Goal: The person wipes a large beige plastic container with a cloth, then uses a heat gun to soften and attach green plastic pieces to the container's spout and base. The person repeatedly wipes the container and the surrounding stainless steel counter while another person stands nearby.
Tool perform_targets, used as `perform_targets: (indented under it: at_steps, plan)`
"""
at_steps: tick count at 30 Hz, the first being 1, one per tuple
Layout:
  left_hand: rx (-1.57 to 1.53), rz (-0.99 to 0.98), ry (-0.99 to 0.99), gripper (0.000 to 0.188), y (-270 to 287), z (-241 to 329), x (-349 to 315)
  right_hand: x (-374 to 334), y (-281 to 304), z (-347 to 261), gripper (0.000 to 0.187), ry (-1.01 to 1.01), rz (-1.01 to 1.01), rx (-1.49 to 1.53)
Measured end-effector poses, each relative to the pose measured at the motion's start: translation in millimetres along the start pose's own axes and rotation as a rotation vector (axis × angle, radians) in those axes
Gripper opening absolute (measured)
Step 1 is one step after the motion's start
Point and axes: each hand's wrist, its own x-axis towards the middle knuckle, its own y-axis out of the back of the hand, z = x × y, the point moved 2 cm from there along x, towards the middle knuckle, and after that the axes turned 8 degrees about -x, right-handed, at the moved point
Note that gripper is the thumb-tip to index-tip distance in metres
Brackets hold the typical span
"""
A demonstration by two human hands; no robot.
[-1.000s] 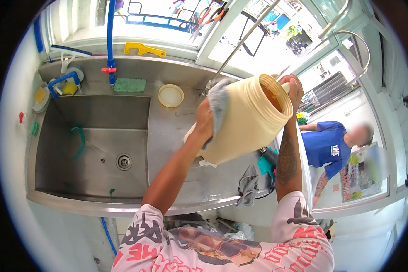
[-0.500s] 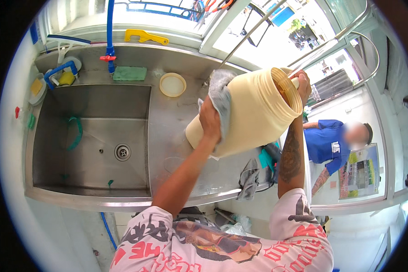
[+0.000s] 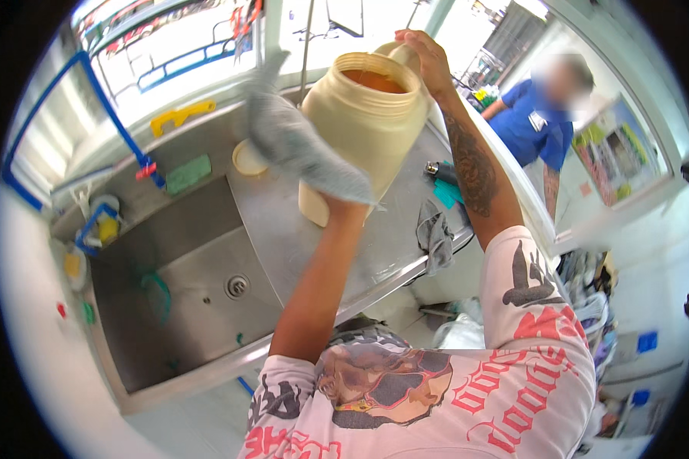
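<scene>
The left hand [image 3: 343, 200] is almost wholly hidden behind a grey cloth [image 3: 298, 145], which it presses flat against the side of a large cream plastic jar [image 3: 360, 126]; whether its fingers close on the cloth cannot be told. The right hand [image 3: 421, 57] is clamped on the jar's rim. The jar is held above the steel counter [image 3: 298, 229], nearly upright, lid off, its mouth showing an orange interior. Left of it, the steel sink basin [image 3: 184, 260] holds a green item, indistinct. Another cloth [image 3: 435, 239] drapes over the counter edge.
</scene>
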Motion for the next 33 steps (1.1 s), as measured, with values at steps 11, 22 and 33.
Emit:
perform_targets:
  at_steps: [11,22,33]
  plan:
    - [0.609,-1.097,-0.18,0.046,64.7,139.6,-149.3,-278.9,22.4,-211.4,0.05,-0.474,0.141,0.674]
    - [0.619,-1.031,0.153,0.025,-36.7,69.2,-195.1,-404.9,188.1,-36.3,0.066,-1.184,0.465,0.95]
    - [0.731,-1.338,-0.019,0.017,-195.0,-137.5,-187.3,-402.8,160.8,35.6,0.041,-0.603,-0.278,-0.356]
